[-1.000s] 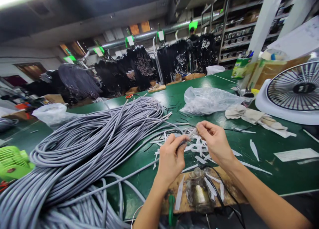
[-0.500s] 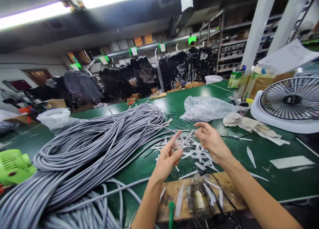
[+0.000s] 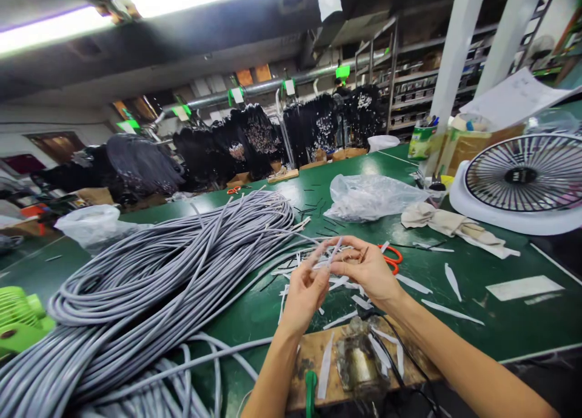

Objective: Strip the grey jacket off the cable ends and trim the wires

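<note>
My left hand (image 3: pixel 304 291) and my right hand (image 3: pixel 364 269) meet above the green table (image 3: pixel 509 321), fingertips together. Both pinch the end of a thin grey cable (image 3: pixel 328 255) whose fine strands stick up between the fingers. The cable runs left toward a big coil of grey cables (image 3: pixel 150 278). Below the hands lie several white paper strips (image 3: pixel 345 285). Orange-handled scissors (image 3: pixel 391 255) lie just behind my right hand, partly hidden by it.
A wooden board with a small metal tool (image 3: pixel 359 360) sits at the near edge. A clear plastic bag (image 3: pixel 370 197), a cloth (image 3: pixel 448 223) and a white fan (image 3: pixel 522 182) stand to the right. A green fan (image 3: pixel 18 318) is at the left.
Both hands have drawn back together at the cable end after spreading apart half a second ago. The view has shifted, and the scissors now show behind my right hand.
</note>
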`<state>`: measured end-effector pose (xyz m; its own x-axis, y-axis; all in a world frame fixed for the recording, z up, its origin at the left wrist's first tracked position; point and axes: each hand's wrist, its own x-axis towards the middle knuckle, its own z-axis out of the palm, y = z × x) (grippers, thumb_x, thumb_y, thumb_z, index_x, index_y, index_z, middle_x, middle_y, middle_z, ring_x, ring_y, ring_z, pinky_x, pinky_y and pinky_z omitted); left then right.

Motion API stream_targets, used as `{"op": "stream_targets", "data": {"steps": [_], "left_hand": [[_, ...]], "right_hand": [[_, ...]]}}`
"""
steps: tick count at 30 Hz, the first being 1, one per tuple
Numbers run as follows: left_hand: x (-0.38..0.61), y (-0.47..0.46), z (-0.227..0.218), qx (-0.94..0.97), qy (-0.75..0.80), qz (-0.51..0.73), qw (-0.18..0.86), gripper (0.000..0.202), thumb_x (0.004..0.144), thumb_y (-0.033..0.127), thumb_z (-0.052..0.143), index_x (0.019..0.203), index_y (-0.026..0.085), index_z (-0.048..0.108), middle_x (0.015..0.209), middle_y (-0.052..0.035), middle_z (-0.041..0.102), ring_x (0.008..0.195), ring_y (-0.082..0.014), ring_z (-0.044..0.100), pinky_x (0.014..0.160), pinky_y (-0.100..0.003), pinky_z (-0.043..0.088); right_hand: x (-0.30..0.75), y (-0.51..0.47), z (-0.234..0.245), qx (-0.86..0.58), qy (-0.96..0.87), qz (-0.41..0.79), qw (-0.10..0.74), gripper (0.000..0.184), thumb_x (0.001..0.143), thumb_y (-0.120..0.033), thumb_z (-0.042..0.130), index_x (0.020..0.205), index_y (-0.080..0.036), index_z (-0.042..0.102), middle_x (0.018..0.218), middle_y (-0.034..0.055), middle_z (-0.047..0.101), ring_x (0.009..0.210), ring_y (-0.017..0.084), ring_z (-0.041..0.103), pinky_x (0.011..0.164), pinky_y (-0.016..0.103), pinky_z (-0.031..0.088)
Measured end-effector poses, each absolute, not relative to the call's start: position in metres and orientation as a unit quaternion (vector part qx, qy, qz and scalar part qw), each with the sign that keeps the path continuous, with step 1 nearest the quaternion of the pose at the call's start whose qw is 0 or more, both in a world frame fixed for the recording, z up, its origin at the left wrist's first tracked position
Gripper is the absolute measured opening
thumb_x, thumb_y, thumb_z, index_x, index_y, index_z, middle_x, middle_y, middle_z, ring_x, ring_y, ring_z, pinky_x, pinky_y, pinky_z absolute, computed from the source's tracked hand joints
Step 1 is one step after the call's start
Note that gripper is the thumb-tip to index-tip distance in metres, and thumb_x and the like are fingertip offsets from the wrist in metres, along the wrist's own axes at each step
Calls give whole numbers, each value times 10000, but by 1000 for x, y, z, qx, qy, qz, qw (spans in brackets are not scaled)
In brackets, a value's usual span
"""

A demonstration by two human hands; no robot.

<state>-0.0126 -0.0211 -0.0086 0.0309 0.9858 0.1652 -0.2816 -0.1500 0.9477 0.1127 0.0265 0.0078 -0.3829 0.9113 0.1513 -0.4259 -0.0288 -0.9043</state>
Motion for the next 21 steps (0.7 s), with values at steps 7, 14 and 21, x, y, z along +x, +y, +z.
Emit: {"op": "stream_targets", "data": {"steps": [7,14,21], "left_hand": [[-8,-18,-6,363,400,674,504,332,736,414,593,898,130,651,558,32,446,353,0,287,303,-110,152],[-9,-15,-1,269,402,721,497,347,705,459,604,806,128,582,459,48,446,291,-50,385,251,-126,229],[-23,-14,1,200,375,755,500,391,771,566,454,964,228,494,452,51,480,266,-56,370,280,-131,234]], "right_hand": [[112,24,5,-215,-529,642,512,377,558,-188,746,888,-153,567,568,-55,574,414,23,429,402,150,285],[112,26,1,-216,-539,644,498,331,532,-184,765,792,-152,563,543,-64,542,401,13,391,365,142,242],[113,28,-1,-228,-533,634,512,339,519,-218,776,775,-150,565,574,-45,527,453,33,424,383,148,269]]}}
